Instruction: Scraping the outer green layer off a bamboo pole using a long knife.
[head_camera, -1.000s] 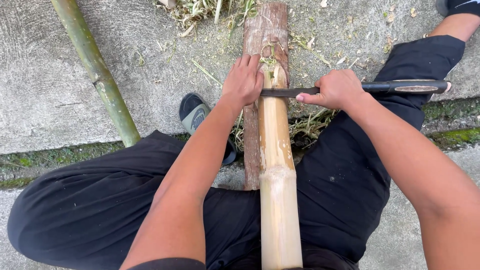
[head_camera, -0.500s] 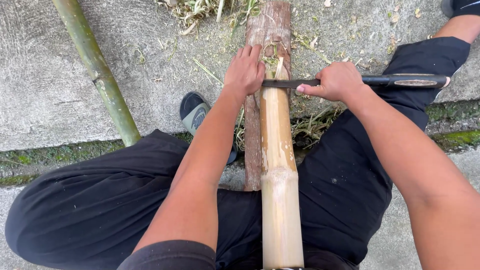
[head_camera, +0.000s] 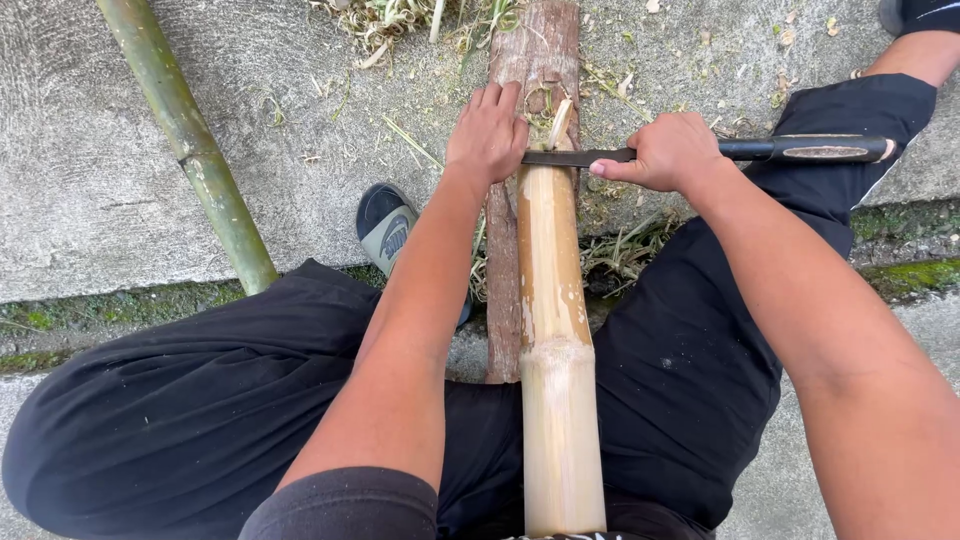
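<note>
Bamboo (head_camera: 552, 300) is braced on the log (head_camera: 540, 60) by the flat, open left hand (head_camera: 488, 130); the knife (head_camera: 700, 152), gripped in the closed right hand (head_camera: 665, 152), apparently sits at its tip, so steady downward pressure is called for.

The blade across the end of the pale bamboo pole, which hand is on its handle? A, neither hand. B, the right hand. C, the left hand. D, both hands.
B: the right hand grips the dark handle of the blade laid across the end of the pale bamboo pole, while the left hand rests flat on the wooden log at the blade's other end.
</note>
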